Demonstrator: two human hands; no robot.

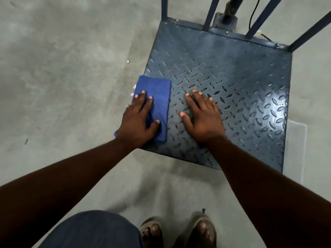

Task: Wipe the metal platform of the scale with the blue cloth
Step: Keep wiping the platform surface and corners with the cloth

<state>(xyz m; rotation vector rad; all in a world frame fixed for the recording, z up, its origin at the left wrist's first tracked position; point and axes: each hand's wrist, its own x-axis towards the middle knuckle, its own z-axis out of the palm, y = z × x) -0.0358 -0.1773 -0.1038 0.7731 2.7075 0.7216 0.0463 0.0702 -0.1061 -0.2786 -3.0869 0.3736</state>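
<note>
The blue cloth [155,106] is being pressed flat-fingered by the left hand [138,122] at the platform [232,77] edge; the right hand [202,119] is being rested open; most apparently unwiped.

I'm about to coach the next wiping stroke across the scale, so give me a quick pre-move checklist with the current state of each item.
1. Blue cloth under the working hand: ok, the left hand presses flat on it.
2. Cloth folded into a tidy pad: ok.
3. Cloth fully on the metal platform: not ok, it lies at the platform's left edge and part hangs over the concrete floor.
4. Stroke path free: not ok, the right hand rests flat on the plate just right of the cloth.
5. Rest of the plate free of objects: ok.
6. Cloth damp or dry: cannot tell.
</note>
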